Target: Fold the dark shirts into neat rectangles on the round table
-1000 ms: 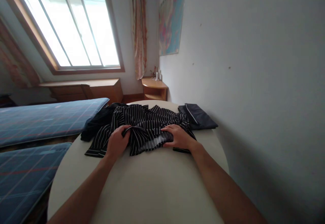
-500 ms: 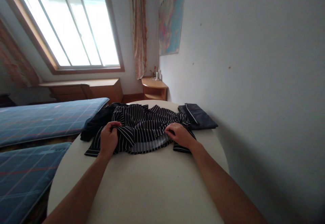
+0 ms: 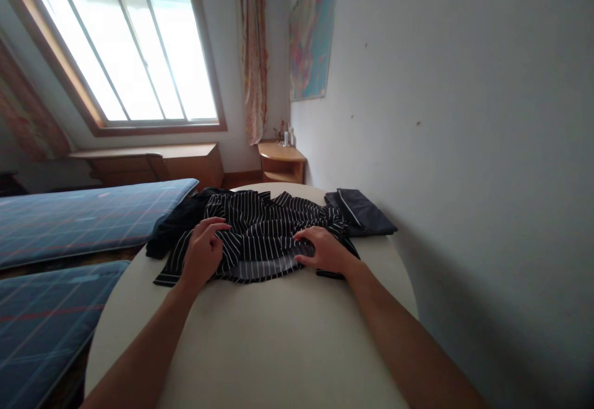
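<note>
A black shirt with white stripes lies spread and wrinkled on the round cream table, its curved hem towards me and the paler inner side of the cloth showing there. Over the shirt's left part is my left hand, fingers apart and bent, gripping nothing. My right hand is at the right part near the hem, thumb and fingers spread over the cloth. Whether the fingertips press on the fabric I cannot tell.
Folded dark clothing lies at the table's right rear, and a black garment at its left. Blue plaid mattresses stand along the left side. A white wall runs close on the right.
My left hand has let go of the shirt cloth and opened. The fingers of my right hand have spread apart, and that hand has shifted slightly left.
</note>
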Demonstrator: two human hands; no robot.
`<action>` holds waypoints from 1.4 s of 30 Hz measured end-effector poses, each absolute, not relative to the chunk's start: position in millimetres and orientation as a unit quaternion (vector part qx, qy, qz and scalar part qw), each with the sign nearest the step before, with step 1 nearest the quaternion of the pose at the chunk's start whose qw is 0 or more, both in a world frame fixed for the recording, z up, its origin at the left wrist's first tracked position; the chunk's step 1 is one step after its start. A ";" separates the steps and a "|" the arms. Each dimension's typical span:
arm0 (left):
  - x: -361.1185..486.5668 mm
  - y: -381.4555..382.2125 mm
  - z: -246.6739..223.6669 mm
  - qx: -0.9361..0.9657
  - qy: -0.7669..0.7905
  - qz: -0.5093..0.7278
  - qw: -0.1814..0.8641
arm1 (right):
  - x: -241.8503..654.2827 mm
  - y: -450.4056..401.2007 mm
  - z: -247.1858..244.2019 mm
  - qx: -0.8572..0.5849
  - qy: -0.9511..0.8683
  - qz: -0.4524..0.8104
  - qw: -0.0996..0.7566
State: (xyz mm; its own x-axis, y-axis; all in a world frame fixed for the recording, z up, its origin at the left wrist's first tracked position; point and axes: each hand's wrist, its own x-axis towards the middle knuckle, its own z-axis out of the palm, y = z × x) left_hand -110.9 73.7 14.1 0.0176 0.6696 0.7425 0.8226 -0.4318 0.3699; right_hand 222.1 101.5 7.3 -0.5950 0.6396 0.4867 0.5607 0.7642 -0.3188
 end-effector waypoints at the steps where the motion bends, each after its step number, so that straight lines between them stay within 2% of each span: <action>1: -107.6 71.9 13.6 -0.750 -0.504 -0.424 0.065 | 221.1 100.7 6.7 -0.329 -0.898 0.063 0.285; 5: -103.6 69.4 9.0 -0.851 -0.443 -0.282 0.001 | 215.9 99.9 1.7 -0.304 -0.919 0.050 0.244; 9: -113.8 74.0 3.7 -0.858 -0.458 -0.231 0.002 | 209.9 100.0 0.0 -0.298 -0.920 0.047 0.250; 17: -128.6 82.2 3.2 -0.824 -0.505 -0.257 0.026 | 209.1 103.5 3.6 -0.326 -0.902 0.051 0.278; 23: -132.6 80.8 -1.1 -0.861 -0.446 -0.244 -0.021 | 212.0 104.3 3.8 -0.401 -0.862 0.051 0.305; 30: -131.4 78.3 -6.6 -0.854 -0.461 -0.237 -0.045 | 216.1 105.7 0.5 -0.401 -0.866 0.067 0.292; 36: -125.1 80.6 3.2 -0.812 -0.498 -0.297 -0.069 | 216.6 106.6 -0.1 -0.392 -0.867 0.068 0.301; 42: -128.9 81.0 13.6 -0.632 -0.582 -0.507 -0.070 | 218.1 108.8 0.4 -0.447 -0.833 0.057 0.321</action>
State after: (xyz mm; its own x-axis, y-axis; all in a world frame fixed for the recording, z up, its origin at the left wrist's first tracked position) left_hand -128.9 81.0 13.6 -0.1926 0.8066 0.5589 0.6648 -0.3117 0.6789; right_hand 218.1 108.8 0.4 -0.3946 0.7810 0.4841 0.7084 0.5941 -0.3811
